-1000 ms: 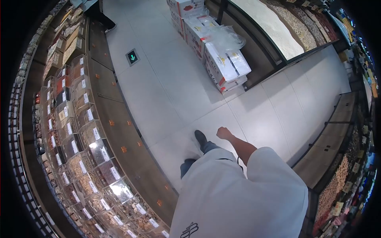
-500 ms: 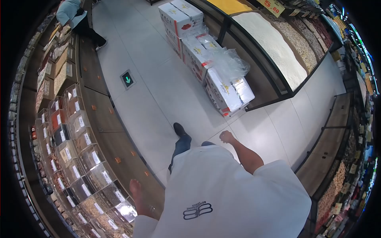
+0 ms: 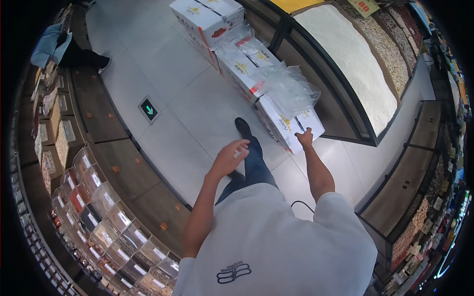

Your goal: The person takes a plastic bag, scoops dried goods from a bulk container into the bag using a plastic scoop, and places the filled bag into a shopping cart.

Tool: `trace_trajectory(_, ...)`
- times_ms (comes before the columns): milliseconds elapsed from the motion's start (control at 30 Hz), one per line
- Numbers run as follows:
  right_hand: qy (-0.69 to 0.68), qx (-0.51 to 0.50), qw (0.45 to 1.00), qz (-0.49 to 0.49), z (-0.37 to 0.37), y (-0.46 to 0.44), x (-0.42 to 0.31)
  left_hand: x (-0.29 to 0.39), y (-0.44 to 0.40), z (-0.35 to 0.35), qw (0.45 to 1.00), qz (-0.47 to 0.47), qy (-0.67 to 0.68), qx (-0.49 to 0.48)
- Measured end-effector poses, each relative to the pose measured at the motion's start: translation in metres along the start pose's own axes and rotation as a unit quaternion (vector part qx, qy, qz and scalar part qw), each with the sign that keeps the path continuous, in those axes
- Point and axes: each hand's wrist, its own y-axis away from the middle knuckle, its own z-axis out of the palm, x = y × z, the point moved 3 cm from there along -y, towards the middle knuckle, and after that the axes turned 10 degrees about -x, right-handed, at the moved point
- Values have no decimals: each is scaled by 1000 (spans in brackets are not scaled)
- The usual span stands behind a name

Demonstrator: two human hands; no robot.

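White cloth makes up your shirt [image 3: 291,232], the nearest thing, with a dark mark printed on it. Past it are your blue trousers [image 3: 257,165]. Your left hand [image 3: 231,157] is up in the air over your legs, fingers a bit bent, with nothing seen in it. Your right hand [image 3: 304,135] has its fingers spread out at the near end of a white box [image 3: 282,122]; it is hard to tell if they touch. That box sits on the floor [image 3: 192,113], beside a big bin of white stuff [image 3: 348,64]. Crumpled clear plastic [image 3: 292,91] lies on top. More boxes [image 3: 210,17] stand behind. Far off on your left, a person in light blue [image 3: 47,44] is by the shelves.
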Motion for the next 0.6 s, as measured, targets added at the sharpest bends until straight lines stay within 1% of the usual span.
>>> trace_trajectory(67, -1, 14, 1000, 19, -3, -32, -44, -27, -6, -4, 995, -51, -44, -68)
trace_trajectory(133, -4, 35, 998, 51, -5, -62, -84, -99, 18, -28, 986, -166, 10, 4)
trace_trajectory(167, 28, 20, 996, 83, -8, -66, -102, -143, 48, -44, 967, -242, -12, 79)
trace_trajectory(200, 62, 7, 992, 112, -15, -71, -123, -190, 91, -58, 935, -311, 6, 170)
trace_trajectory(233, 97, -3, 986, 138, -19, -79, -140, -277, 158, -66, 896, -357, -37, 262)
trace_trajectory(267, 98, -17, 982, 162, -16, -98, -140, -322, 216, -71, 833, -488, 56, 255)
trace_trajectory(333, 101, -43, 971, 210, 0, -144, -116, -301, 281, -86, 860, -431, 33, 272)
trace_trajectory(367, 86, -40, 983, 157, -17, -134, -130, -280, 302, -81, 726, -467, 329, 383)
trace_trajectory(433, 13, -4, 1000, -1, -21, -152, -121, -220, 304, -81, 744, -460, 303, 379)
trace_trajectory(467, 23, 73, 993, -88, -37, -131, -143, -203, 304, -76, 748, -454, 293, 385)
trace_trajectory(500, -7, 131, 979, -154, -63, -89, -189, -202, 301, -67, 759, -422, 300, 395)
trace_trajectory(567, -21, 171, 952, -252, -84, -53, -233, -212, 297, -49, 772, -354, 310, 428)
trace_trajectory(600, -29, 198, 934, -295, -91, -32, -262, -181, 268, -53, 785, -391, 267, 399)
